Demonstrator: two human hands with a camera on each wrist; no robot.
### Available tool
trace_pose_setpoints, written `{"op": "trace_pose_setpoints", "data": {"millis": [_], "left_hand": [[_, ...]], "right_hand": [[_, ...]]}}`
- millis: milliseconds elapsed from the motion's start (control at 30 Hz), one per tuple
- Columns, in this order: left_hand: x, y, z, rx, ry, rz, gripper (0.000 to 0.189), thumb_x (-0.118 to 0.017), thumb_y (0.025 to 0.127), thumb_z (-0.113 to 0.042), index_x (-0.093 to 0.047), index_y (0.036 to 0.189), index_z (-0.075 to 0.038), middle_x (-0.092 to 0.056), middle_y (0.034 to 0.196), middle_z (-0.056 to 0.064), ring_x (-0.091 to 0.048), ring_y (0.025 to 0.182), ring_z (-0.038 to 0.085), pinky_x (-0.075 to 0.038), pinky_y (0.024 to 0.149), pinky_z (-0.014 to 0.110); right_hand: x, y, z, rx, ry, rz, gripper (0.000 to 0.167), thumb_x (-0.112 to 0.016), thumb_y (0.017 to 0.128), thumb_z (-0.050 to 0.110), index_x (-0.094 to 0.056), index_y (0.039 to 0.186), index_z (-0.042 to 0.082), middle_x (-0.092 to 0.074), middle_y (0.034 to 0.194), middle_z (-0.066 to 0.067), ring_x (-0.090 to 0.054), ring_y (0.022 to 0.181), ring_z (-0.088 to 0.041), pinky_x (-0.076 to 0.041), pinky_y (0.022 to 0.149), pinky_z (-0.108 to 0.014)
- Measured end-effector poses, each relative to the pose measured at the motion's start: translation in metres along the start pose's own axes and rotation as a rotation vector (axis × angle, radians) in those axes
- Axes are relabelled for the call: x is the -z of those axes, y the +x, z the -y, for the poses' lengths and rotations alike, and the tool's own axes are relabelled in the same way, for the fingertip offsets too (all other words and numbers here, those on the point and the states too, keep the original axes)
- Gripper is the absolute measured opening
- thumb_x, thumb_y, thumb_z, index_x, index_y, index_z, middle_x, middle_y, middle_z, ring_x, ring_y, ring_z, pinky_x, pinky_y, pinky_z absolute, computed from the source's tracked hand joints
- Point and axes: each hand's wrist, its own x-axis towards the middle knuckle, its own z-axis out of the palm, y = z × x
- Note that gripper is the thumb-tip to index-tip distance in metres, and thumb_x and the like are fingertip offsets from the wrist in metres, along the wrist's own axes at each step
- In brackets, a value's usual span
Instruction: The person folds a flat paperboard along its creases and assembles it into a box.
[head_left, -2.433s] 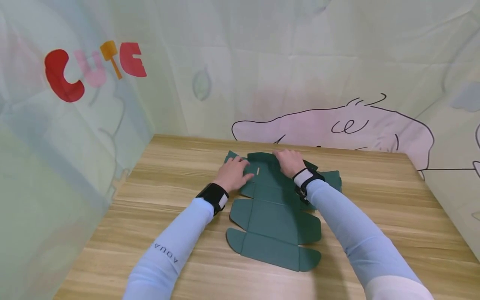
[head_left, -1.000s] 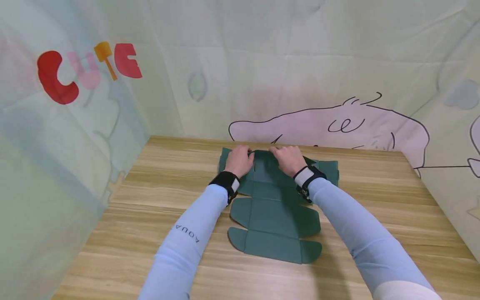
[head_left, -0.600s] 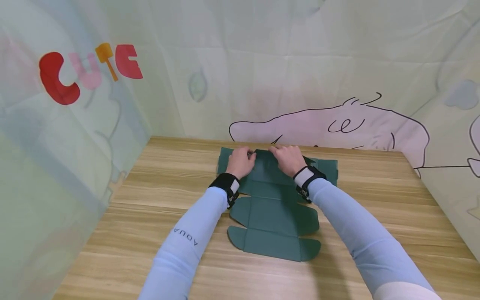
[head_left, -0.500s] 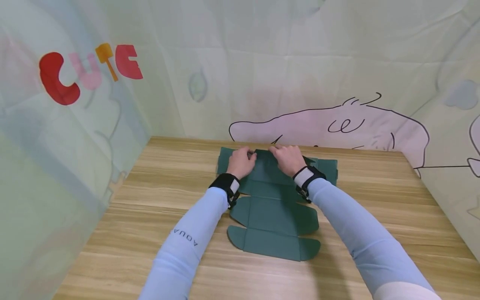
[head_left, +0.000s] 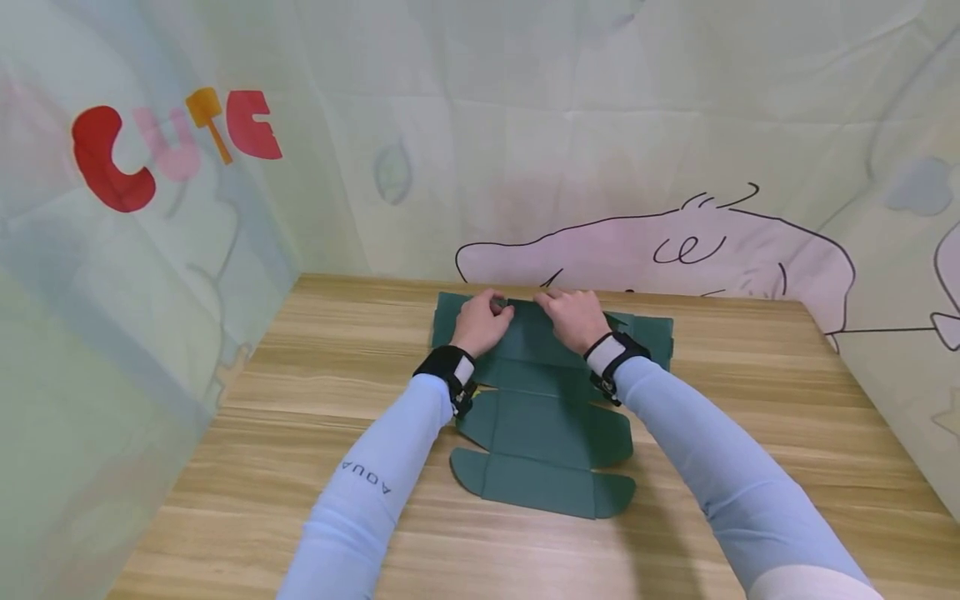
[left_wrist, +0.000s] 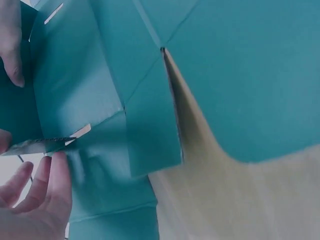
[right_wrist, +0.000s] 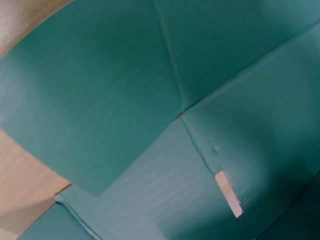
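A dark green flat cardboard box blank [head_left: 551, 425] lies unfolded on the table, its creased panels and rounded side flaps towards the front. At its far left corner is my left hand [head_left: 480, 323]. In the left wrist view, thumb and fingers [left_wrist: 57, 175] of that hand pinch a small raised flap [left_wrist: 37, 146] beside a slot [left_wrist: 80, 132]. My right hand [head_left: 573, 318] grips the raised far edge of the blank, fingers bent over it. Its thumb [left_wrist: 15, 70] shows against the far panel. The right wrist view shows creased panels and another slot [right_wrist: 229, 195], no hand.
The wood-grain table [head_left: 337, 392] extends around the blank on all sides. Behind it hangs a printed cloth backdrop [head_left: 570, 150] that meets the table's far edge close beyond the hands. Wider flaps [head_left: 652, 337] of the blank reach out to the right.
My left hand has moved from the left side of the blank up to its far edge and taken hold of a flap. The right hand stays nearly in place at the far edge.
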Motion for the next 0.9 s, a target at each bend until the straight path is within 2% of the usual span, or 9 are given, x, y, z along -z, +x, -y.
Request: {"op": "trace_pose_setpoints", "data": {"millis": [167,433,667,900], "left_hand": [[0.0021,0.0022,-0.0017,0.002,-0.035,-0.012,0.037,-0.058,0.102,-0.027,-0.061,0.134,-0.010,-0.070,0.121,0.013,-0.065,0.113,0.030,-0.051,0.099,0.045],[-0.0016,0.0036,-0.0025,0.042,-0.120,-0.005,0.036,-0.055,0.103,-0.023,-0.060,0.136,-0.010,-0.067,0.125,0.015,-0.063,0.117,0.031,-0.050,0.100,0.044],[0.0013,0.0001,-0.0030,0.005,-0.104,-0.007,0.035,-0.056,0.102,-0.023,-0.061,0.134,-0.010,-0.068,0.123,0.014,-0.063,0.114,0.030,-0.050,0.099,0.044],[0.0020,-0.0013,-0.0010,-0.003,-0.123,-0.005,0.035,-0.055,0.103,-0.023,-0.061,0.134,-0.011,-0.066,0.125,0.014,-0.061,0.117,0.030,-0.049,0.101,0.044]], "right_hand": [[0.0004,-0.0004,0.0008,0.009,-0.005,-0.021,0.031,-0.065,0.087,-0.005,-0.072,0.114,0.008,-0.076,0.098,-0.013,-0.068,0.066,-0.028,-0.050,0.047,-0.037],[0.0004,-0.0002,0.0031,0.027,-0.002,-0.043,0.028,-0.064,0.089,-0.005,-0.072,0.112,0.008,-0.075,0.096,-0.013,-0.068,0.065,-0.029,-0.051,0.048,-0.039],[0.0000,-0.0012,0.0032,0.029,0.004,-0.060,0.028,-0.065,0.089,-0.005,-0.073,0.112,0.008,-0.075,0.098,-0.014,-0.071,0.071,-0.030,-0.054,0.050,-0.040],[0.0012,-0.0016,0.0042,0.027,0.006,-0.064,0.028,-0.065,0.089,-0.005,-0.073,0.113,0.008,-0.076,0.100,-0.014,-0.072,0.074,-0.029,-0.054,0.050,-0.039]]}}
